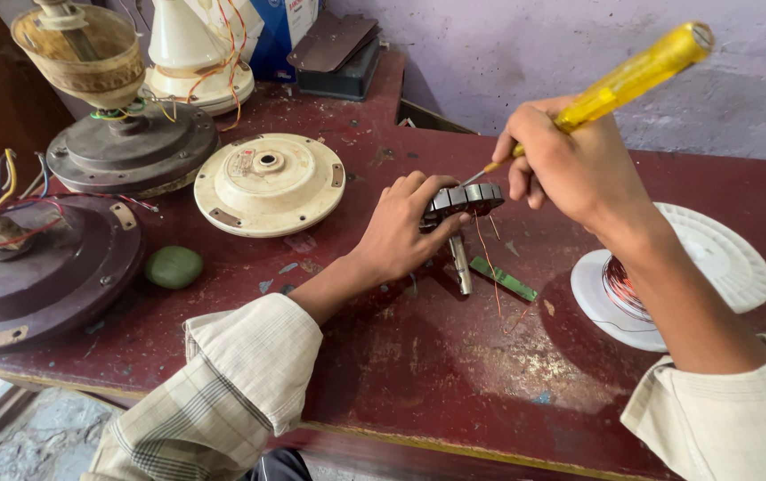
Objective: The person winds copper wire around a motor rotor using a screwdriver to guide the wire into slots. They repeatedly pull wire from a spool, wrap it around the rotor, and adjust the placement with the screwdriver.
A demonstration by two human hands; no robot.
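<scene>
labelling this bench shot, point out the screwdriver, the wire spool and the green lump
screwdriver (632, 76), head view, on its yellow handle
wire spool (721, 258), head view, on its white upper flange
green lump (174, 266), head view, on its middle

Left hand curled shut in a grip, forearm stretched forward from a rolled sleeve. Right hand clenched in a fist, raised just beside it, wrist bent downward.

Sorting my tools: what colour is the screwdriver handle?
Translucent yellow, on the screwdriver in the right hand; head view.
</scene>
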